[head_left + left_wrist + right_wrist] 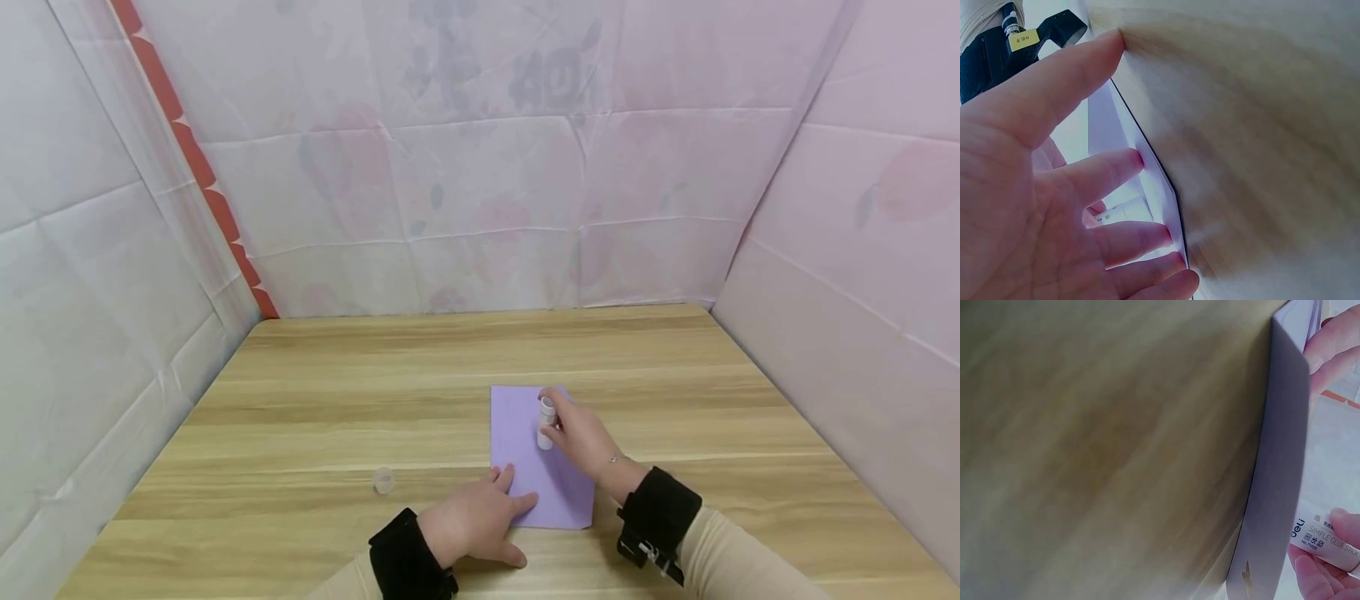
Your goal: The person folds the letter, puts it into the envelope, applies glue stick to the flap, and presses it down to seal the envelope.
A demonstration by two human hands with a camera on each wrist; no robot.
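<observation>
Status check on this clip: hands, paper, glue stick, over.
Left hand flat, pressing purple paper at its near corner. Right hand grips glue stick over the sheet. Cap lies apart, left. Nothing blocking.

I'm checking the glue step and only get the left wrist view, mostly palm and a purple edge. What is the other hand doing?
Observer: The right hand grips a white glue stick over the purple paper.
Operator: Is that really a glue stick?
Observer: Yes, the right wrist view shows SIMPLE GLUE STICK printed on its barrel.
Operator: Where is its cap?
Observer: A small clear cap sits on the wooden table, left of the paper and apart from it.
Operator: And my left hand?
Observer: The left hand rests with straight fingers on the paper's near left corner.
</observation>
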